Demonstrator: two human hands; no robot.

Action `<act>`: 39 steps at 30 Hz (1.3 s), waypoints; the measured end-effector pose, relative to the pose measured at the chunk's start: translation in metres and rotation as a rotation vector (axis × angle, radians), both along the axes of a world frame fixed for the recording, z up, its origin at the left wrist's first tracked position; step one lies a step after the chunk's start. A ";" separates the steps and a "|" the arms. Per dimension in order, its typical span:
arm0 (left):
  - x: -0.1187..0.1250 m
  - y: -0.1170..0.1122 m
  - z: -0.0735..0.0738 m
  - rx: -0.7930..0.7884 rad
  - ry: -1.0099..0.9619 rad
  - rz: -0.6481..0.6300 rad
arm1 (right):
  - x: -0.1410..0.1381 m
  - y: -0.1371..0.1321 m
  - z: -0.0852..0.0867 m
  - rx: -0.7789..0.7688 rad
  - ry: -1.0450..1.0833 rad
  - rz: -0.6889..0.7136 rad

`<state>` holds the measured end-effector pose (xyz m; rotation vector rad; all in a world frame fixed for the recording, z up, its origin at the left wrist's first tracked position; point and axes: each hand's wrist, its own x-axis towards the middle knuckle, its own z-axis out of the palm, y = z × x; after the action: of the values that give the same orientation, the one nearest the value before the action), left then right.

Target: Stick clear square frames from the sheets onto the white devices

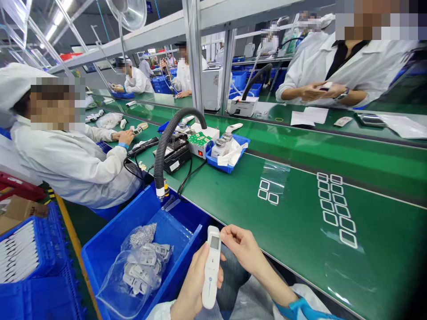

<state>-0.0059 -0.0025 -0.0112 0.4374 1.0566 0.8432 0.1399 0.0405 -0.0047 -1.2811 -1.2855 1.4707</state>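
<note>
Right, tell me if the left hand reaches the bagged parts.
Likely yes: the left hand sits by the blue bin's rim, nothing between it and the plastic bag, but it holds a white handheld device.

I saw a smooth, glossy white plastic thermometer (211,275), a shiny green bench mat (300,222), a matt blue plastic bin (182,218), and a thin, clear plastic bag (111,289).

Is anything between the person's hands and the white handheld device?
Nothing visible: the left hand grips the white handheld device directly, and the right hand pinches its upper end.
</note>
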 end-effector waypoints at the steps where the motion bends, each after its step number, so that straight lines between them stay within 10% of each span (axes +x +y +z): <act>1: 0.001 0.000 0.001 0.004 -0.009 -0.002 | 0.000 -0.002 -0.001 0.033 -0.027 -0.010; 11: 0.005 0.005 -0.002 0.055 0.041 -0.033 | 0.010 -0.027 -0.014 0.794 -0.470 0.006; 22: 0.000 0.013 0.002 0.272 0.228 -0.569 | 0.042 -0.009 0.013 0.307 -0.161 0.110; 32: 0.030 0.073 0.048 0.559 0.267 -1.213 | 0.111 -0.046 0.071 0.442 -0.746 0.420; 34: 0.050 0.095 0.048 0.571 0.281 -1.116 | 0.132 -0.040 0.074 0.494 -0.805 0.363; 39: 0.081 0.154 0.028 0.527 0.307 -0.344 | 0.243 0.014 0.052 0.444 -0.824 -0.219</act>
<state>0.0747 0.1516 0.0163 1.1897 0.9890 0.7508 0.3831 0.0543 0.0474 -1.7029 -1.7776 0.4333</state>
